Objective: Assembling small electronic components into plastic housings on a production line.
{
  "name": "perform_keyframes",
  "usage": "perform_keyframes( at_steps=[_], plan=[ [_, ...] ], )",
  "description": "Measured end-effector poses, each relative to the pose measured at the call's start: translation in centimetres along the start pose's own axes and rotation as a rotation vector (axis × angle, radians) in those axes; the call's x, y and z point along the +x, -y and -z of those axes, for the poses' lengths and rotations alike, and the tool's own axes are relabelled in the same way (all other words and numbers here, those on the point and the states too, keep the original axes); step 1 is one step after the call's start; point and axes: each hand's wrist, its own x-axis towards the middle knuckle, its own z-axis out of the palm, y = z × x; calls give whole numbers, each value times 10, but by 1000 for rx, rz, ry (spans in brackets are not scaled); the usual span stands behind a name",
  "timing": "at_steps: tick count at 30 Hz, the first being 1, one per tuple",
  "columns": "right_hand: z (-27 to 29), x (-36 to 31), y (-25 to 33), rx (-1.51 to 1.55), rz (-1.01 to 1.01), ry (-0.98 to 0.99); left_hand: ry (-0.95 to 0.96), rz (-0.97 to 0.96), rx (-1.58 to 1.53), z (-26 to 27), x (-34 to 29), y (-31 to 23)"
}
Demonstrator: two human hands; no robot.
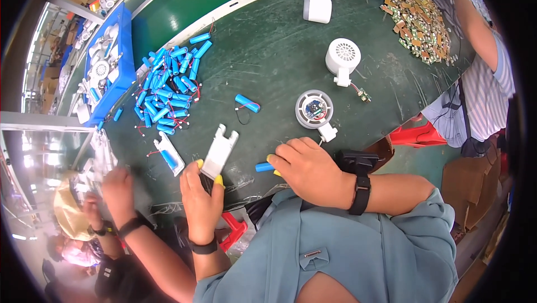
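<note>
My left hand (201,199) pinches the near end of a white plastic casing (221,151), whose forked end points away from me. My right hand (306,167) is closed round a blue cylindrical battery (264,167); one end sticks out to the left past my fingertips. Left of the casing lies a similar white casing (172,157) with a blue battery in it. A single blue battery with thin wires (247,103) rests farther away. Beyond my right hand is a round grey-white fan part (314,109) with its circuit board exposed.
A heap of blue batteries (168,88) lies at the left, near a blue bin (120,68) of white parts. Farther back stand a white fan head (343,57) and a white housing (319,9). Small circuit boards (419,23) are piled far right. Co-workers' arms (475,29) show at both sides.
</note>
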Motion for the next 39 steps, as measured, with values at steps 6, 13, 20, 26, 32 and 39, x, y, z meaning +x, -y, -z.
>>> perform_keyframes(
  at_steps=[6, 13, 20, 26, 32, 39],
  plan=[
    [21, -17, -5, 148, -46, -149, 142, -121, -147, 1, -10, -22],
    [31, -26, -8, 184, -40, -186, 175, -318, -279, -27, 4, -55],
    [23, -41, -23, 87, 139, -164, 220, -309, -265, -28, 6, -52],
    [28, -39, -25, 58, 194, -111, 232, -288, -252, -26, 6, -54],
    [21, -43, -24, 65, 276, -119, 215, -281, -261, -27, 4, -48],
    [33, -21, -19, 228, 99, -265, 180, -323, -321, -34, 0, -54]
  ],
)
